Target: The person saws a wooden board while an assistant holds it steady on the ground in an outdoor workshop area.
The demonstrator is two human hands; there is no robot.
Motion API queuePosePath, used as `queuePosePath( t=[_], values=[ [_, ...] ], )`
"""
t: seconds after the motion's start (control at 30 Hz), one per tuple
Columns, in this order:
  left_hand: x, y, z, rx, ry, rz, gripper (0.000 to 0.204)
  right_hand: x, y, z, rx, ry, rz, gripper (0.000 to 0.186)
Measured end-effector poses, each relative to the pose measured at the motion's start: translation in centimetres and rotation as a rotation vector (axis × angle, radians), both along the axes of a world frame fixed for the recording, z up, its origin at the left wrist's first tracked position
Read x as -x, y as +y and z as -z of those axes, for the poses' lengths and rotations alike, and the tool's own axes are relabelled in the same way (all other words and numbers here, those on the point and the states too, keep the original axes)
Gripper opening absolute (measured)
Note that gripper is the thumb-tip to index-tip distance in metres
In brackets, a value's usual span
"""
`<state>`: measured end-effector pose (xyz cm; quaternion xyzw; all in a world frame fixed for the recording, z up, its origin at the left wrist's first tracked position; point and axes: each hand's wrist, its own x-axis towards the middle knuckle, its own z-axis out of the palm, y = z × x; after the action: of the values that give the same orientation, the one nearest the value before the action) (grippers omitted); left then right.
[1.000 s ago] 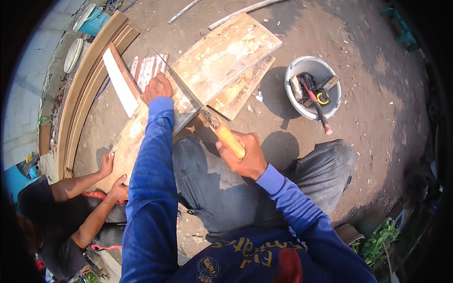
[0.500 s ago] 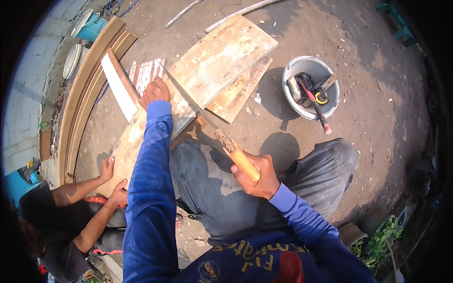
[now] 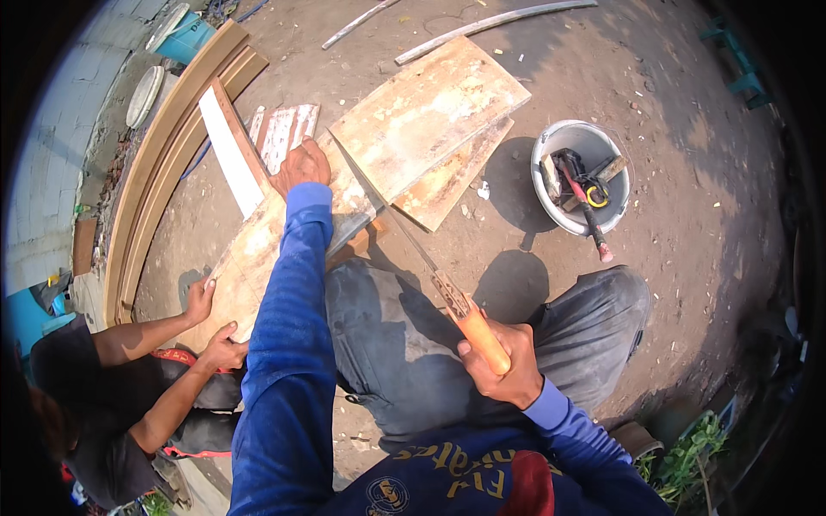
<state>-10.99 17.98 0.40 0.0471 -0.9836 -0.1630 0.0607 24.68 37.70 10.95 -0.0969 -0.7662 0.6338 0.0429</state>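
Note:
A handsaw with an orange-yellow handle (image 3: 482,338) is in my right hand (image 3: 508,365), its fingers wrapped around the grip. The thin blade (image 3: 406,232) runs up and left, in the narrow gap between two pieces of worn plywood. My left hand (image 3: 301,165) presses down with curled fingers on the nearer plywood board (image 3: 245,267), close to its far edge. Beyond the blade lies the farther plywood piece (image 3: 430,112), with another board (image 3: 452,185) partly under it. Another person's hands (image 3: 213,327) hold the nearer board's lower left end.
A grey bucket (image 3: 551,206) with a red-handled tool and wood scraps stands at right. Long brown planks (image 3: 163,163) lie along the left wall. A white-faced strip (image 3: 225,155) and a striped piece (image 3: 288,133) sit beyond the board. Poles (image 3: 490,26) lie farther off.
My right hand has drawn the handsaw back toward me, down and to the right. My left hand keeps its place on the board. The whole view has shifted slightly.

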Motion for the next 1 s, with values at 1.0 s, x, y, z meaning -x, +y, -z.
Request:
queuePosePath(
  t=[1.0],
  values=[
    [-0.3, 0.2, -0.5, -0.024, 0.032, 0.01, 0.059, -2.3, 1.3, -7.7, -0.077, -0.217, -0.04, 0.041]
  ],
)
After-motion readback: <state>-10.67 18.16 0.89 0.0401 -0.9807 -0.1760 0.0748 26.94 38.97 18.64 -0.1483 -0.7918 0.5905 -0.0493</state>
